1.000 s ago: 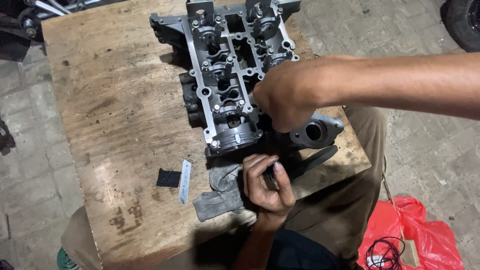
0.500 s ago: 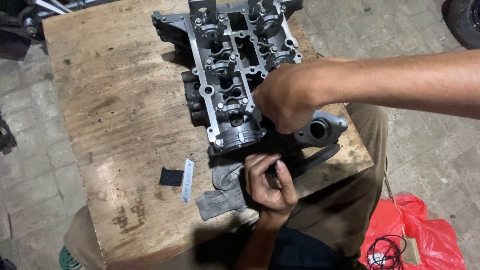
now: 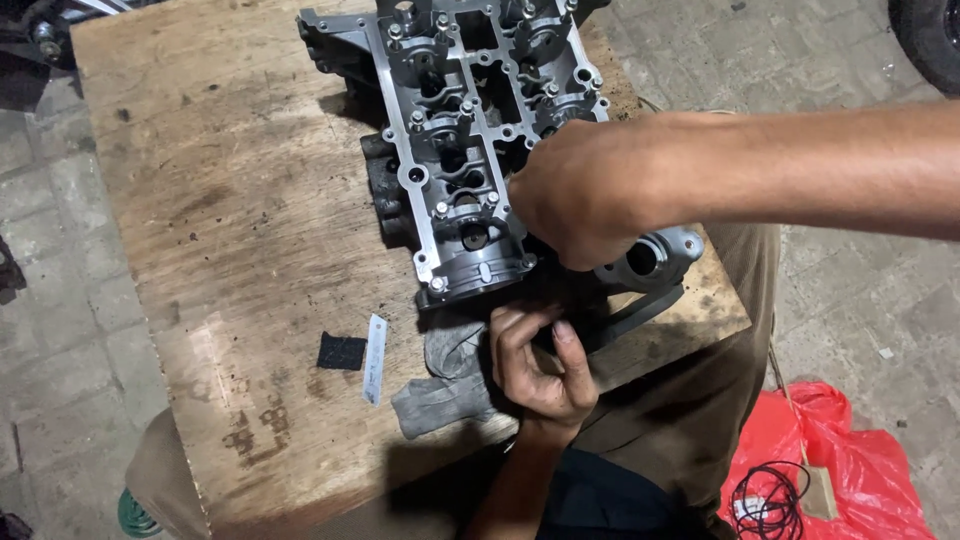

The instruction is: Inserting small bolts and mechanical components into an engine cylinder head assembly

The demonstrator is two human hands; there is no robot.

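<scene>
A grey aluminium cylinder head (image 3: pixel 455 150) lies on a worn plywood board (image 3: pixel 240 230). My right hand (image 3: pixel 585 195) reaches in from the right and is closed against the head's near right side; what its fingers grip is hidden. A round metal housing (image 3: pixel 650 258) pokes out just below that hand. My left hand (image 3: pixel 540 365) sits at the board's near edge, fingers curled around the end of a dark bar-like tool (image 3: pixel 635 312) that runs right under the head. A grey rag (image 3: pixel 445 385) lies beside this hand.
A small black pad (image 3: pixel 341 351) and a thin white strip (image 3: pixel 375 358) lie on the board left of the rag. A red plastic bag (image 3: pixel 830 470) with black cord sits on the paved floor at lower right. A tyre (image 3: pixel 930 40) shows at top right.
Both hands stay in nearly the same places. The view has shifted slightly, so the cylinder head sits a little higher in the frame.
</scene>
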